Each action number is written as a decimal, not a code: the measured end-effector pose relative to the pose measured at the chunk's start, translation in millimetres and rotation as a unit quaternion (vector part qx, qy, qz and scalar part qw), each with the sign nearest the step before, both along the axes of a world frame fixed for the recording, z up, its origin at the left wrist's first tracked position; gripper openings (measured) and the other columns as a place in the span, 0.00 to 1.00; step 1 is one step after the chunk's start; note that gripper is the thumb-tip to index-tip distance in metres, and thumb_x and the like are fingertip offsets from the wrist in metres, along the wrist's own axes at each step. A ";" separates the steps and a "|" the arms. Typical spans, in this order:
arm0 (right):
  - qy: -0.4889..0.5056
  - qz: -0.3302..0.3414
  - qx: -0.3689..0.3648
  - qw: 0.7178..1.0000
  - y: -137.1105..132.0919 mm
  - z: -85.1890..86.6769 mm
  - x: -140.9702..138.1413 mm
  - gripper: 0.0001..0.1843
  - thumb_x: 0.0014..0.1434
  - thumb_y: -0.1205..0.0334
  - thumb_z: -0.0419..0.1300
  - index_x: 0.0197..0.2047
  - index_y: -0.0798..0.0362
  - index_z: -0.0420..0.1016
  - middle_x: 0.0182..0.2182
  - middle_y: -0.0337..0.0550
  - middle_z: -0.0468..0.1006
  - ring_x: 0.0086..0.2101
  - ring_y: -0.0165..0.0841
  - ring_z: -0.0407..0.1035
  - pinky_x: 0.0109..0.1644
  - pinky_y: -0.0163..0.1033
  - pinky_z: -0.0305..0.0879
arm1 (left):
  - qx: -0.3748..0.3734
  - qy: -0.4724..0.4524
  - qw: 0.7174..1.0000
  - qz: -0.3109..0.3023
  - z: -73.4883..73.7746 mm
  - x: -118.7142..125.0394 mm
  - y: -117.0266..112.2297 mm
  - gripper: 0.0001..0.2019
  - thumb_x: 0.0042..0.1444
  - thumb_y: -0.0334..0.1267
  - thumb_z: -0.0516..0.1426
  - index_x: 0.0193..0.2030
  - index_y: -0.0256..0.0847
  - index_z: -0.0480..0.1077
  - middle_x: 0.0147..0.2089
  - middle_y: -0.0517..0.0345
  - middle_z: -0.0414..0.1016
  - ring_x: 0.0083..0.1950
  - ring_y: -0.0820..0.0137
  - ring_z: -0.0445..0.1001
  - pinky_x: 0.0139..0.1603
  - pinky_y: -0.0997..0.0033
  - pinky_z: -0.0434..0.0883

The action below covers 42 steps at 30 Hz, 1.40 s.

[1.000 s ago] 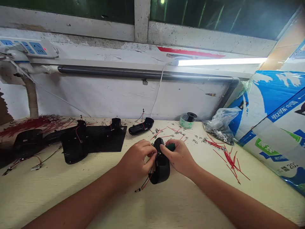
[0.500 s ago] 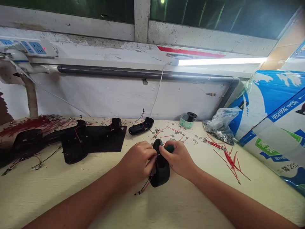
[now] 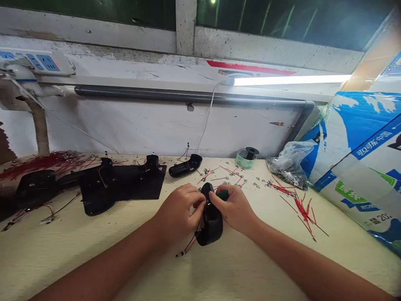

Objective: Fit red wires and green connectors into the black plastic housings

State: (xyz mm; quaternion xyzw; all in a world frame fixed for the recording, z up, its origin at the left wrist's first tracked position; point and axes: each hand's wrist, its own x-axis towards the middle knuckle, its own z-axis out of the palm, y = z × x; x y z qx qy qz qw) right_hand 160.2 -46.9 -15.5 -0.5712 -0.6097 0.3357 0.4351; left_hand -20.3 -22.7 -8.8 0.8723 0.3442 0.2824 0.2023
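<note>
A black curved plastic housing (image 3: 213,225) is held tilted above the table, its wide hollow end toward me. My right hand (image 3: 233,205) is closed around its narrow upper part, thumb on top. Something dark green (image 3: 223,195), its kind mostly hidden, pokes out between that hand's thumb and fingers. My left hand (image 3: 184,209) is closed in a pinch at the housing's left edge; what the fingertips hold is hidden. Thin red and black wires (image 3: 188,246) with a small connector at the end hang from the housing's lower left.
Another black housing (image 3: 184,167) with wires stands by the wall; several more lie left, near a black sheet (image 3: 150,186). Cut red wires (image 3: 305,213) and small metal pieces are strewn right, beside a tape roll (image 3: 246,159), a plastic bag (image 3: 293,163) and a blue-white carton (image 3: 363,167).
My left fingers have shifted slightly at the housing's edge. The housing and my right hand are almost where they were.
</note>
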 end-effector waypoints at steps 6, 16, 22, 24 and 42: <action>0.042 0.003 -0.008 0.999 1.8 -4.7 1.7 0.17 0.58 0.52 0.59 0.24 0.56 0.68 0.19 0.36 0.58 0.23 0.27 0.50 0.23 0.34 0.46 | -0.010 -0.009 1.000 0.001 -0.9 -0.7 1.0 0.09 0.60 0.35 0.53 0.32 0.41 0.74 0.31 0.60 0.72 0.37 0.74 0.67 0.41 0.70 0.62; 0.079 -0.002 -0.023 0.997 2.9 -8.0 1.2 0.17 0.56 0.51 0.61 0.25 0.56 0.69 0.19 0.36 0.60 0.21 0.27 0.52 0.22 0.33 0.47 | -0.013 -0.006 1.000 -0.001 -1.3 -0.1 0.3 0.09 0.60 0.34 0.53 0.32 0.40 0.73 0.31 0.61 0.72 0.37 0.75 0.67 0.41 0.71 0.62; 0.056 -0.002 -0.007 0.998 2.8 -8.3 0.5 0.18 0.56 0.52 0.60 0.23 0.57 0.68 0.19 0.37 0.60 0.23 0.27 0.52 0.23 0.34 0.48 | 0.008 0.006 1.000 -0.017 -5.3 1.0 2.1 0.10 0.61 0.34 0.53 0.31 0.40 0.73 0.31 0.60 0.71 0.37 0.75 0.66 0.41 0.72 0.62; 0.060 -0.004 -0.006 0.998 3.1 -9.5 -0.3 0.18 0.57 0.52 0.60 0.23 0.56 0.67 0.19 0.36 0.58 0.22 0.27 0.51 0.23 0.34 0.46 | 0.025 0.015 0.999 -0.023 -7.4 1.0 2.7 0.10 0.61 0.33 0.52 0.32 0.40 0.73 0.32 0.59 0.72 0.37 0.74 0.66 0.42 0.72 0.62; 0.171 -0.040 -0.005 0.984 14.2 -10.4 6.5 0.19 0.55 0.49 0.65 0.24 0.56 0.71 0.21 0.38 0.66 0.23 0.27 0.58 0.25 0.34 0.53 | -0.149 -0.245 0.954 0.090 -2.1 2.3 7.3 0.19 0.58 0.49 0.59 0.55 0.49 0.70 0.46 0.58 0.71 0.50 0.70 0.69 0.57 0.65 0.66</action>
